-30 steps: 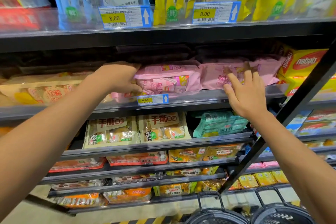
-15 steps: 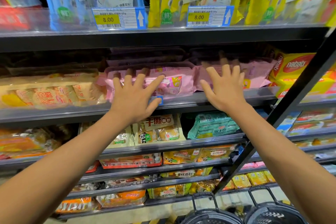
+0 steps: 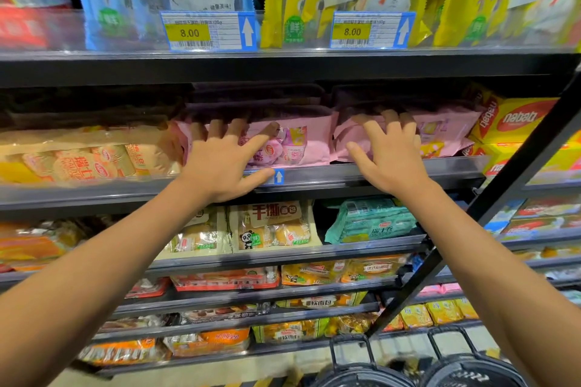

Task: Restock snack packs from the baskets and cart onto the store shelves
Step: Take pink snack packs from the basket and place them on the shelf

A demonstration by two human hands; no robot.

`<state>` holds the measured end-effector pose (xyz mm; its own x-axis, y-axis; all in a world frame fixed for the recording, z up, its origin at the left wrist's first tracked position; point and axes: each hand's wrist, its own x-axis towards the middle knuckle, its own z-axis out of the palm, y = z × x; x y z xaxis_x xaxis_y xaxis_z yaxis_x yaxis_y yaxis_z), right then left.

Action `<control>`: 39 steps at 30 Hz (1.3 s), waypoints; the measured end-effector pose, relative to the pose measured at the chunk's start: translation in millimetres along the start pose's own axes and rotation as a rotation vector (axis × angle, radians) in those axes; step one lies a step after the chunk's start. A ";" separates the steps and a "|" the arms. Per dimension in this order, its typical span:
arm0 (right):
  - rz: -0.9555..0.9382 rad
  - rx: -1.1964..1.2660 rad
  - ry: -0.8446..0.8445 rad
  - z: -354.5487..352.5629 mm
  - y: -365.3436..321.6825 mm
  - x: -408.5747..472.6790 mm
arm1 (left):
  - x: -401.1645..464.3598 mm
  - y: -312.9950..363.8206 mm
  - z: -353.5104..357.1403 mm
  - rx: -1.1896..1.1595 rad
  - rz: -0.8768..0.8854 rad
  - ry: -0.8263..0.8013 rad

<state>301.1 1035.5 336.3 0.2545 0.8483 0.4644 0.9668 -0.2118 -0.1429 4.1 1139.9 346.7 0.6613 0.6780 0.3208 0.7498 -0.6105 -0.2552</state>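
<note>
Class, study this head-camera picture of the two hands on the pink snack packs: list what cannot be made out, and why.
- Price tag below the left pink snack pack: the left hand covers all but its blue arrow.
- Contents of the two black plastic baskets: cut off by the bottom edge.
- Pink packs further back: lost in the shelf's shadow.
- Right pink snack pack's print: partly behind the right hand.

**Bare arms, nothing worn**

Both forearms show bare up to the frame's edge, with no sleeve over them. The left hand (image 3: pixel 220 166) and right hand (image 3: pixel 393 160) are gloveless, with short, plain fingernails.
</note>
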 end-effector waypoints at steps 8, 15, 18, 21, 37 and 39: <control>-0.037 0.031 0.121 4.3 2.7 -17.9 | -8.7 -0.7 8.0 -0.001 0.042 0.086; -0.066 -0.015 0.096 23.9 7.3 -61.9 | -37.9 20.0 17.5 0.030 -0.081 0.173; -0.029 -0.020 0.036 27.4 2.7 -69.8 | -44.9 29.7 18.6 0.018 -0.121 0.160; -0.004 -0.023 0.002 26.9 -1.7 -69.7 | -43.3 31.7 16.4 0.021 -0.167 0.140; 0.005 -0.024 -0.050 12.1 -7.8 -67.7 | -38.0 46.8 10.6 0.007 -0.256 0.116; -0.016 -0.016 -0.047 10.1 -11.3 -68.6 | -41.5 53.4 10.2 -0.024 -0.251 0.118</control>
<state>272.5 984.6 297.2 0.2384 0.8733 0.4248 0.9710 -0.2057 -0.1220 16.9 1083.3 310.5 0.4470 0.7575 0.4758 0.8879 -0.4404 -0.1330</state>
